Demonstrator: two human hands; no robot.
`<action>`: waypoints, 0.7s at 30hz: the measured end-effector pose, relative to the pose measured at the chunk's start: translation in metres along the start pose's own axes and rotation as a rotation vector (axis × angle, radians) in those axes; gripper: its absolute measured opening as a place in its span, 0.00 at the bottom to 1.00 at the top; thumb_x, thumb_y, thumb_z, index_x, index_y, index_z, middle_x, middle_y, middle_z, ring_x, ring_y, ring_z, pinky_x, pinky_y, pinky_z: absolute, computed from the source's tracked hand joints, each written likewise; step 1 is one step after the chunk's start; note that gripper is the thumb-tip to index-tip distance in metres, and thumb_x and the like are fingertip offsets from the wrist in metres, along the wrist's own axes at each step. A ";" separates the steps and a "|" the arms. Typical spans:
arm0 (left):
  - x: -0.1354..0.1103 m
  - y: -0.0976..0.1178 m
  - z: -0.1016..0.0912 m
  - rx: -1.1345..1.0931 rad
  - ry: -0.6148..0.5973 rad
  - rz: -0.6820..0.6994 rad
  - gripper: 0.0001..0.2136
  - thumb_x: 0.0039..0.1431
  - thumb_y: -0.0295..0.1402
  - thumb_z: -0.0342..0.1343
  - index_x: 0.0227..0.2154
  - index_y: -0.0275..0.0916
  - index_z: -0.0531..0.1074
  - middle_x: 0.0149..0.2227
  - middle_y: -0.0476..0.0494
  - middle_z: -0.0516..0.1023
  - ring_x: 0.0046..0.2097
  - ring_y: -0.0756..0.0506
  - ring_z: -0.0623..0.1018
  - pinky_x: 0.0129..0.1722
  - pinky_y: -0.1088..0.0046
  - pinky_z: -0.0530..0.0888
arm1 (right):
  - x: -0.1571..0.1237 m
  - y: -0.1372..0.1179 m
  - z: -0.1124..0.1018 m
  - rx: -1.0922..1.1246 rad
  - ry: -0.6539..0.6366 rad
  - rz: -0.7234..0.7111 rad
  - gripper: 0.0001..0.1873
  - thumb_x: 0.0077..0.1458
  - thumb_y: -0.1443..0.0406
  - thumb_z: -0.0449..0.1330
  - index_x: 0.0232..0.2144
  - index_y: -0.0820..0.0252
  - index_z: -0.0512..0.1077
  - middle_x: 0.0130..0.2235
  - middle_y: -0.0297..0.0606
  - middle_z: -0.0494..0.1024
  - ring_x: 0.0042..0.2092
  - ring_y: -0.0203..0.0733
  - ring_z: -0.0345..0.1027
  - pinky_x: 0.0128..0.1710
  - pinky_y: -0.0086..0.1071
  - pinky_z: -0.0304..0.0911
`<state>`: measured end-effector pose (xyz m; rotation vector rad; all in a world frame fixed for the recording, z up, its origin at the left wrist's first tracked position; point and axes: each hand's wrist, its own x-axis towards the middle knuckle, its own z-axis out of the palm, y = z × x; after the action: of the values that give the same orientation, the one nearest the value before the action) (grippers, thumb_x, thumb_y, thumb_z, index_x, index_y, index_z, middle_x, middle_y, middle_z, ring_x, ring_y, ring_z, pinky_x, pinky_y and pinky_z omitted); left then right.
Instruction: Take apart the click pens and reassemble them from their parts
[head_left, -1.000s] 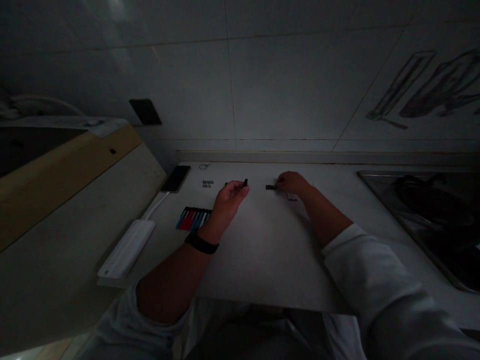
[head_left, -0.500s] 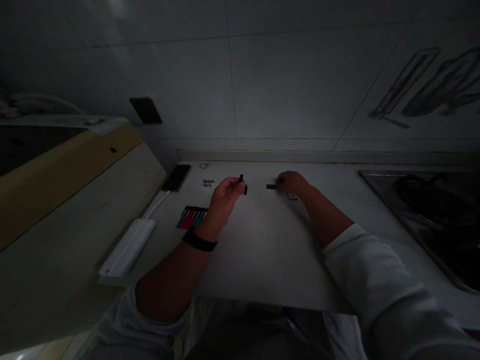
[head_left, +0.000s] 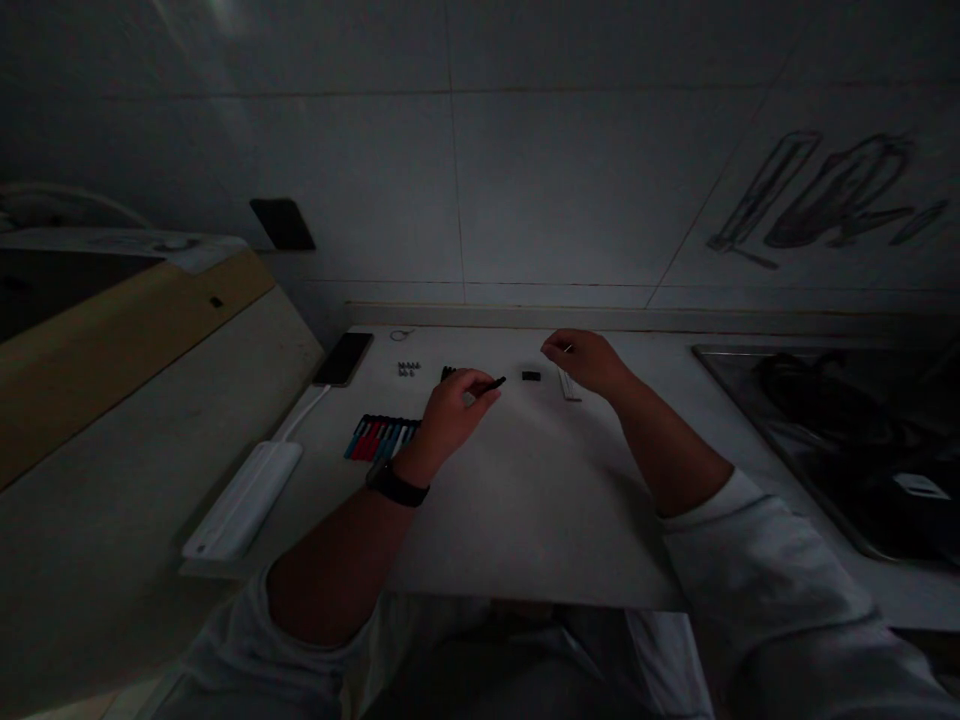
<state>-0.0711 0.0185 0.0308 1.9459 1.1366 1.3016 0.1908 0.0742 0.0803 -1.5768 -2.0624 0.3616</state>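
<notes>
My left hand, wearing a black wristband, pinches a short black stick-shaped piece above the counter. More black pieces lie partly hidden behind its fingers. To the right, my right hand is closed, fingertips together, with a thin light rod showing between them. Below that hand lie several thin pale rods, partly covered. A small black block sits on the counter between my hands. Near my left wrist is a row of red, blue and black sticks. Small metal parts stand in rows further back.
A phone lies at the back left, with a white cable running to a white power strip or power bank. A thin wire ring is near the wall. At right is a dark metal-rimmed sink or hob. A pale cabinet borders the left.
My right hand has left the black block and lifted slightly, now with a thin rod. My left hand has tilted its black piece from upright to nearly level. The view has shifted slightly.
</notes>
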 end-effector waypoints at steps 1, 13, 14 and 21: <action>-0.001 0.002 0.001 0.069 -0.022 0.055 0.06 0.61 0.35 0.65 0.40 0.41 0.78 0.40 0.44 0.80 0.42 0.45 0.78 0.47 0.65 0.73 | -0.011 -0.008 0.001 0.050 -0.027 -0.013 0.15 0.66 0.56 0.56 0.39 0.57 0.79 0.40 0.40 0.83 0.40 0.43 0.74 0.43 0.33 0.63; -0.009 0.006 0.006 0.273 -0.211 0.201 0.08 0.60 0.31 0.66 0.41 0.41 0.77 0.40 0.45 0.78 0.42 0.44 0.78 0.44 0.66 0.73 | -0.073 -0.020 0.058 0.460 -0.108 -0.080 0.17 0.62 0.51 0.57 0.34 0.57 0.75 0.32 0.34 0.76 0.34 0.39 0.67 0.37 0.31 0.59; -0.008 0.006 0.005 0.271 -0.201 0.203 0.10 0.60 0.32 0.67 0.44 0.41 0.77 0.41 0.45 0.77 0.43 0.44 0.78 0.45 0.66 0.73 | -0.073 -0.017 0.058 0.487 -0.096 -0.068 0.17 0.63 0.51 0.57 0.33 0.57 0.75 0.32 0.34 0.76 0.34 0.39 0.67 0.37 0.32 0.59; -0.006 0.009 -0.001 0.285 -0.160 0.209 0.06 0.63 0.32 0.64 0.42 0.42 0.78 0.41 0.44 0.78 0.44 0.44 0.78 0.46 0.65 0.74 | -0.075 -0.005 0.058 0.579 -0.089 0.019 0.17 0.63 0.50 0.58 0.32 0.56 0.74 0.29 0.32 0.73 0.32 0.39 0.65 0.35 0.32 0.58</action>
<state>-0.0701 0.0092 0.0355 2.3862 1.1113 1.1070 0.1690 0.0068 0.0165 -1.2384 -1.7781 0.9526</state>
